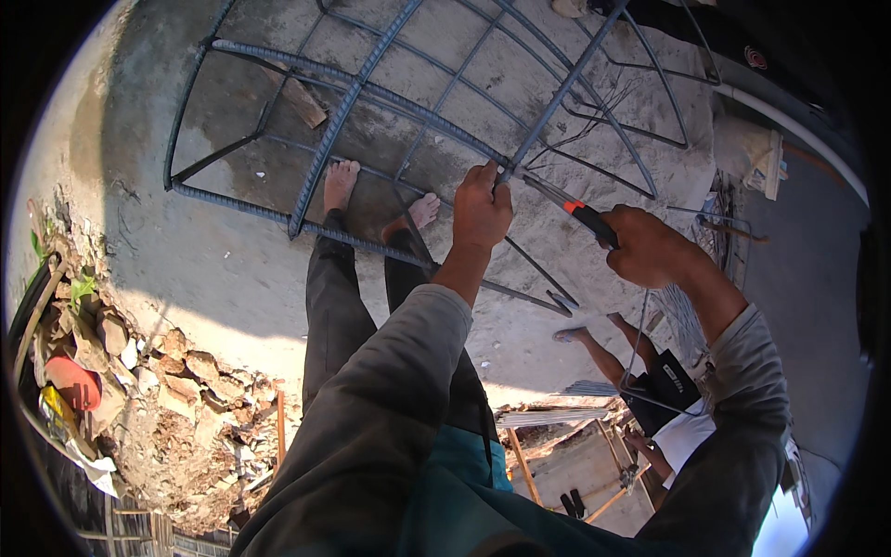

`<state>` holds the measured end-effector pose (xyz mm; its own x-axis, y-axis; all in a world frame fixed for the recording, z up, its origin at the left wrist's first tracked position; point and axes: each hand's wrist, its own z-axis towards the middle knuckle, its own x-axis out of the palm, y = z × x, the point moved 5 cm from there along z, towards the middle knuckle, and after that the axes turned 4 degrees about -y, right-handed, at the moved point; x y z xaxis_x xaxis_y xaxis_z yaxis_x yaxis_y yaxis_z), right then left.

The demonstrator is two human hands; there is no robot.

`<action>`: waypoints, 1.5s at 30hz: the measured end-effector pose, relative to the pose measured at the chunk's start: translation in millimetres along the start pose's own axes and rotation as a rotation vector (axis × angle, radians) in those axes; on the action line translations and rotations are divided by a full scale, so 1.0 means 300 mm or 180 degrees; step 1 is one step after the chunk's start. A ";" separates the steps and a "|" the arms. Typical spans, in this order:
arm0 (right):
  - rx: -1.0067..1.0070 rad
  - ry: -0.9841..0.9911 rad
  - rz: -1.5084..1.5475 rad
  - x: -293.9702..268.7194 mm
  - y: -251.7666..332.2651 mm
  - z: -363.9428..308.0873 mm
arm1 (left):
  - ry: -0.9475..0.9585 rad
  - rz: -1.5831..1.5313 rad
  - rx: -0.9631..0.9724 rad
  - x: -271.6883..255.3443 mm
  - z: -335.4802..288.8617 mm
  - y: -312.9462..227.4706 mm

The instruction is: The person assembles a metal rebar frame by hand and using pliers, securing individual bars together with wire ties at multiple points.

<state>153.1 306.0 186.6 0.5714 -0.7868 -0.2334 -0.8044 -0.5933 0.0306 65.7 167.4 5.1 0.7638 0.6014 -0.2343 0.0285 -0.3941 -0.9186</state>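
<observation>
A cage of ribbed steel rebar (pixel 357 85) stretches across the upper middle, its long bars crossed by bent square stirrups. My left hand (pixel 483 209) is closed at a crossing of a long bar and a stirrup, thumb and fingers pressed on the rebar. Whether it also pinches a thin wire is hidden. My right hand (pixel 650 246) grips pliers (pixel 587 219) by their black and red handles. The metal jaws of the pliers point left and meet that same crossing, right beside my left fingertips; the jaw tips are too small to make out.
My bare feet (pixel 341 186) stand on the concrete floor, beneath the cage's bars. Broken rubble (pixel 190 376) lies at the lower left. Another person (pixel 664 395) in dark shorts is at the lower right. Loose thin wires (pixel 594 116) and a white bucket-like container (pixel 756 162) lie toward the upper right.
</observation>
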 end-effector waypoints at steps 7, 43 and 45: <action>0.0242 -0.0314 0.4093 0.376 0.080 0.011 | -0.0191 -0.0711 -0.0287 -0.001 -0.004 0.016; -0.0709 0.1381 0.6840 0.441 -0.010 0.043 | 0.0603 -0.4043 -0.3798 0.214 -0.188 -0.115; -0.0690 0.1427 0.6779 0.441 -0.021 0.045 | 0.0648 -0.4805 -0.3956 0.217 -0.188 -0.155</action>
<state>231.7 207.9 142.4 -0.8828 -0.0643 0.4653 -0.0988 0.9938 -0.0501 150.5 185.8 50.3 -0.2658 0.8173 0.5113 0.9088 0.0355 0.4157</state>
